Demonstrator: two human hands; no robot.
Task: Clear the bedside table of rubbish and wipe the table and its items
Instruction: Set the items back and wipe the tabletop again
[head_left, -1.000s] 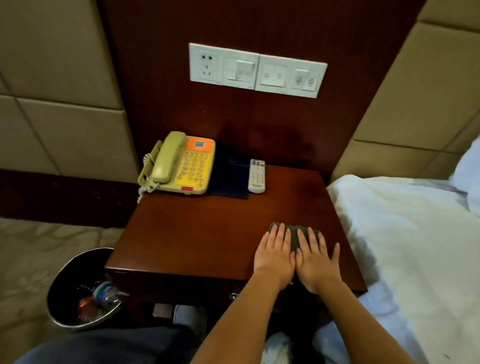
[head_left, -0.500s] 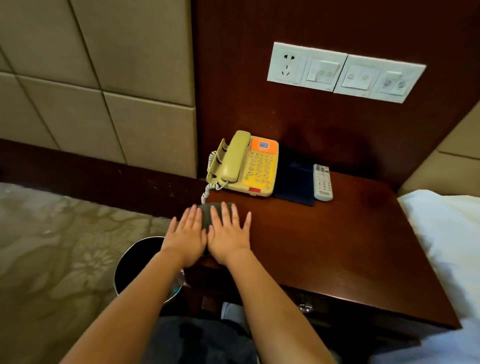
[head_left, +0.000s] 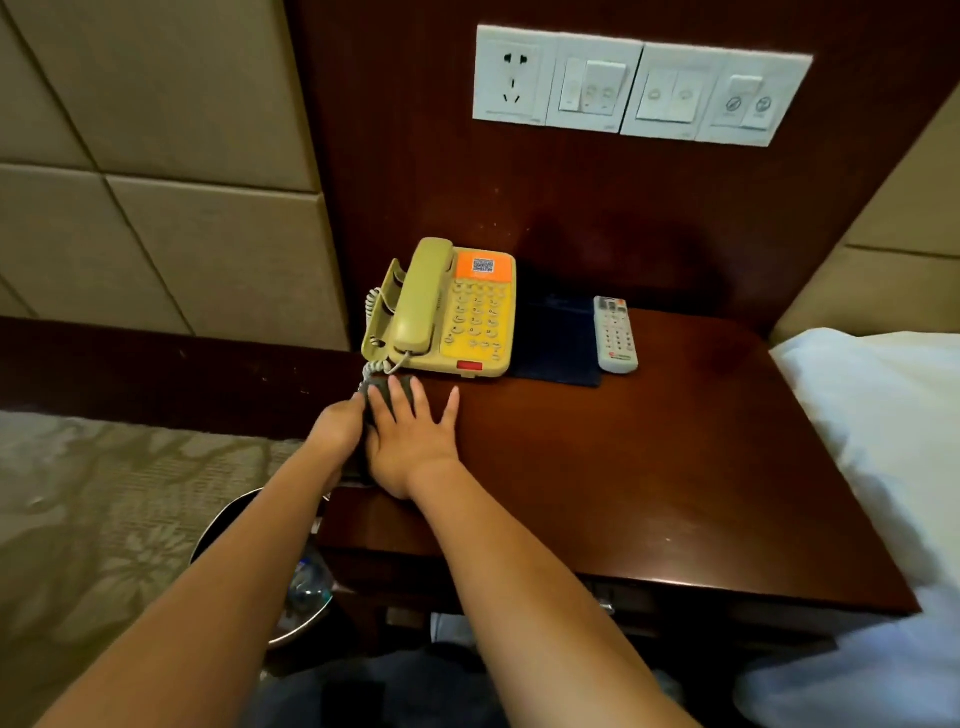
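A small dark grey cloth (head_left: 383, 388) lies at the left edge of the dark wooden bedside table (head_left: 623, 467), just in front of the yellow telephone (head_left: 452, 312). My right hand (head_left: 410, 436) presses flat on the cloth with fingers spread. Beside it, my left hand (head_left: 337, 431) sits at the table's left edge and touches the cloth's side; its fingers are mostly hidden. A white remote (head_left: 615, 335) lies to the right of a dark blue pad (head_left: 558, 343) at the back.
The phone's coiled cord (head_left: 371, 369) hangs right by the cloth. A dark bin (head_left: 223, 519) with a plastic bottle (head_left: 309, 577) stands on the carpet left of the table. White bedding (head_left: 883, 415) borders the table's right side. A socket and switch panel (head_left: 639, 85) is on the wall.
Both hands slid the cloth from the table's front right across to its left edge, then back towards the phone. The left hand has now reached the table's edge.
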